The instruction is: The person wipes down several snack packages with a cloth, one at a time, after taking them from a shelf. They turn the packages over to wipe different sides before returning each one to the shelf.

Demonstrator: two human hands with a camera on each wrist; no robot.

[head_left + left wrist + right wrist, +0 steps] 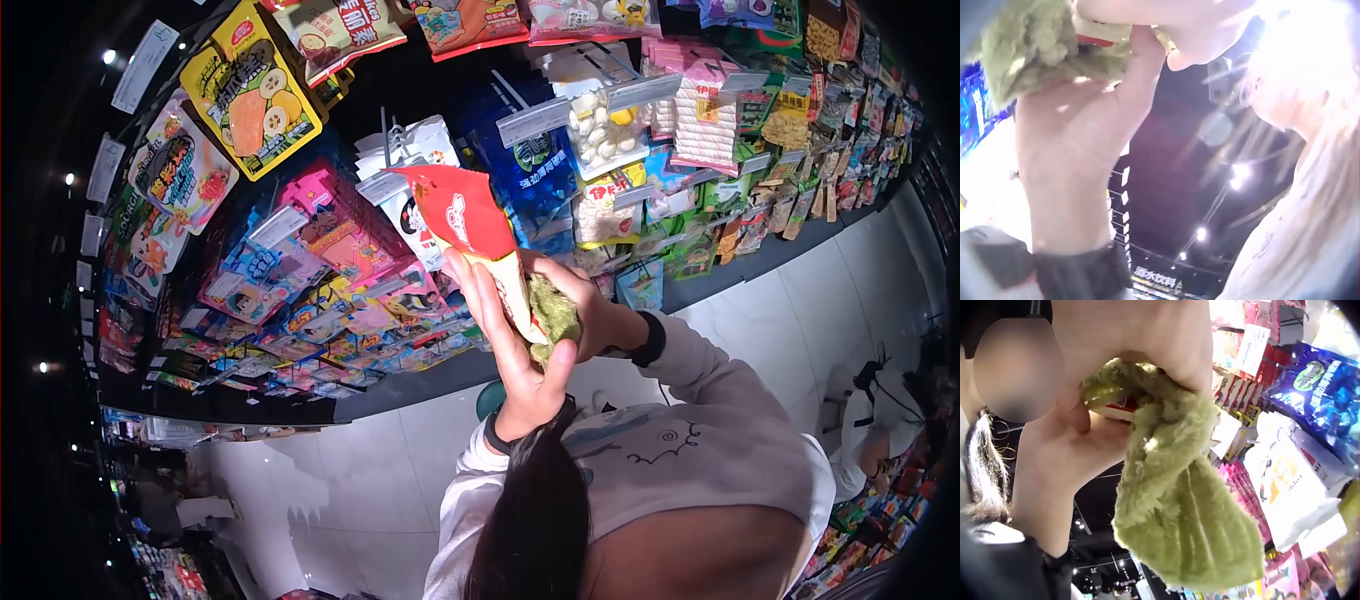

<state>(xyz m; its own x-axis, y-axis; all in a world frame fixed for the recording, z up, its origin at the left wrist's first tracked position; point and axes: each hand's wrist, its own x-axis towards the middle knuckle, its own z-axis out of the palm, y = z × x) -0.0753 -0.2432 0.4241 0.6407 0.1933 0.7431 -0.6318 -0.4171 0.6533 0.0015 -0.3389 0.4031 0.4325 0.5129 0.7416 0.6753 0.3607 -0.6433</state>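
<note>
Both hands hold a red and cream bag (465,215) upright in front of hanging snack packs. My left hand (508,345) lies along its near side with long fingers against it and the thumb by its lower end. On the other side my right hand (598,315) grips a fuzzy green cloth (552,310) against the bag. In the left wrist view the cloth (1032,50) lies at the right palm (1079,137), below my left hand (1179,22). Folds of cloth (1179,481) hang from my right hand (1147,331) in the right wrist view, beside my left hand (1054,462).
Racks of snack packs curve across the front, including a yellow pack (252,100), a blue pack (530,155) and white packs (605,130). Metal hooks and price tags (533,121) stick out near the bag. Pale floor tiles (365,470) lie below; another person (880,420) is at the right.
</note>
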